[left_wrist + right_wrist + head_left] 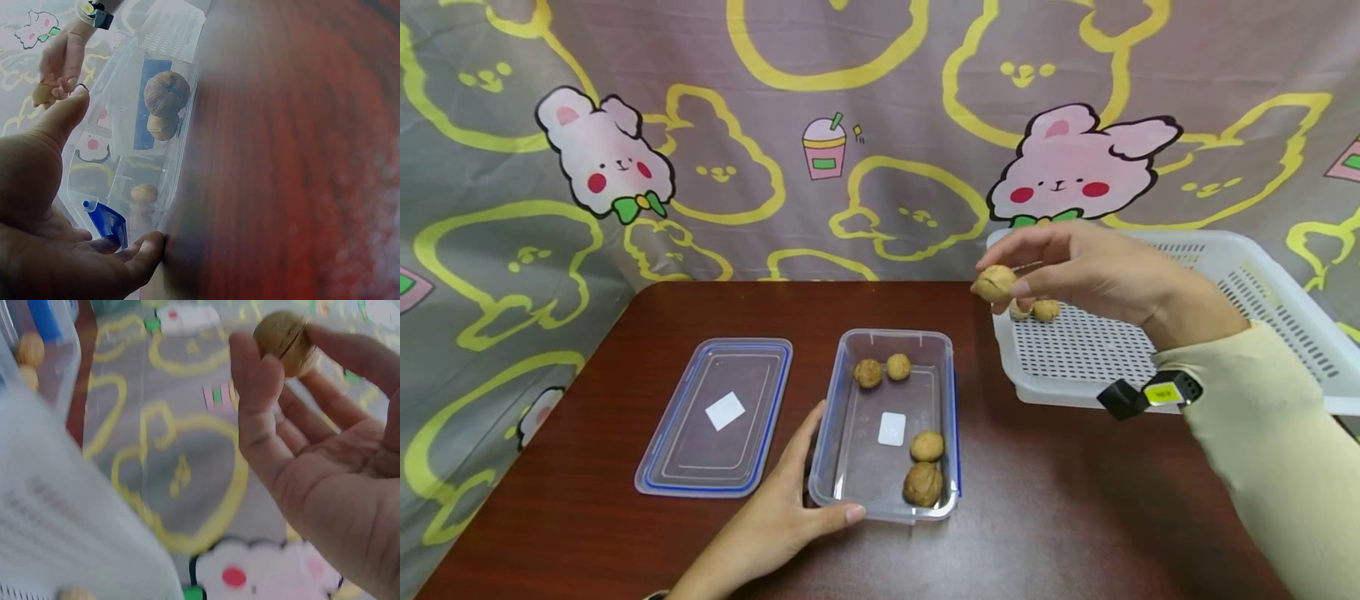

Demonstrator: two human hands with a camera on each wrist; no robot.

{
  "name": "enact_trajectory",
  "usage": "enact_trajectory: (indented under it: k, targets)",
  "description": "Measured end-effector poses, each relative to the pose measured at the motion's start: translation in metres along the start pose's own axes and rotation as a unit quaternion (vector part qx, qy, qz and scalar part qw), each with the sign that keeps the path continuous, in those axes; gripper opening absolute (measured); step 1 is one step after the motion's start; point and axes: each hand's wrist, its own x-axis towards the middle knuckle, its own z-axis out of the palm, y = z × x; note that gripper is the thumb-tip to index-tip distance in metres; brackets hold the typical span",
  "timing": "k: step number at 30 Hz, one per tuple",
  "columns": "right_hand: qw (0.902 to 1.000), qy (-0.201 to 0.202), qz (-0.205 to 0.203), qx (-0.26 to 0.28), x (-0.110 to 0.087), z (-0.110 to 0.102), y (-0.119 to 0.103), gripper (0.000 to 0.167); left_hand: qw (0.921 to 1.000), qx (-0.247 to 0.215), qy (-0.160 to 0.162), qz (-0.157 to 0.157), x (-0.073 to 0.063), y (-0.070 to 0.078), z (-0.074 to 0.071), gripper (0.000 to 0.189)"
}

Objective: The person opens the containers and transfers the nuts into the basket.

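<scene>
My right hand (1086, 271) pinches a walnut (996, 284) between thumb and fingertips, held above the left end of a white perforated basket (1082, 354). In the right wrist view the walnut (282, 342) shows a dark crack along its shell. Two more walnuts (1047, 310) lie in the basket, one partly hidden by my fingers. My left hand (782, 508) grips the near left corner of a clear plastic container (891, 335), thumb along its front and fingers down its left side. Inside it, walnuts sit in pairs: two at the back (868, 373), two at the near right (922, 484).
The container's lid (722, 467), with a blue seal and a white label, lies flat to the left on the dark red-brown table (1030, 508). A patterned cloth (715, 192) hangs behind the table. Another label (892, 428) shows on the container's floor.
</scene>
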Motion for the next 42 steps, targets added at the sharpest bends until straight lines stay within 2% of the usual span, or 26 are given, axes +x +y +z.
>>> enact_trajectory:
  k: [2,4,10,16,22,25,30,34,38,42]
  targets:
    - [0.9994,-0.016,-0.019,0.023,-0.004,-0.019,0.006,0.036,1.0000,0.000,0.000,0.000,0.000,0.000,0.000,0.123]
    - [0.9993,-0.011,-0.025,0.025,-0.008,-0.035,0.013,0.039,1.0000,-0.001,0.000,0.002,0.000,-0.001,0.000,0.122]
    - [0.9979,0.033,0.002,0.056,-0.015,-0.070,0.037,0.041,1.0000,-0.007,0.000,0.004,0.000,-0.001,0.000,0.122]
    - [0.9968,0.035,0.028,0.066,-0.019,-0.091,0.059,0.041,0.9999,-0.015,-0.003,0.003,0.001,-0.001,0.000,0.122]
    - [0.9964,0.029,0.076,0.024,-0.021,-0.099,0.075,0.037,1.0000,-0.007,-0.002,0.005,0.000,-0.002,-0.001,0.122]
    - [0.9953,0.028,0.090,0.023,-0.019,-0.101,0.080,0.036,1.0000,-0.006,-0.003,0.005,0.000,-0.002,-0.001,0.122]
    - [0.9922,-0.010,0.120,0.031,-0.017,-0.103,0.088,0.034,1.0000,-0.007,-0.004,0.005,0.000,-0.002,-0.001,0.121]
    - [0.9874,-0.030,0.153,0.025,-0.014,-0.104,0.094,0.033,0.9999,-0.009,-0.004,0.004,0.001,-0.002,0.000,0.121]
    - [0.9809,-0.034,0.190,0.026,-0.009,-0.101,0.098,0.031,1.0000,-0.007,-0.002,0.004,0.000,-0.003,0.000,0.121]
    - [0.9713,-0.016,0.236,0.028,-0.006,-0.098,0.102,0.031,0.9999,-0.010,-0.005,0.008,0.001,-0.004,0.000,0.121]
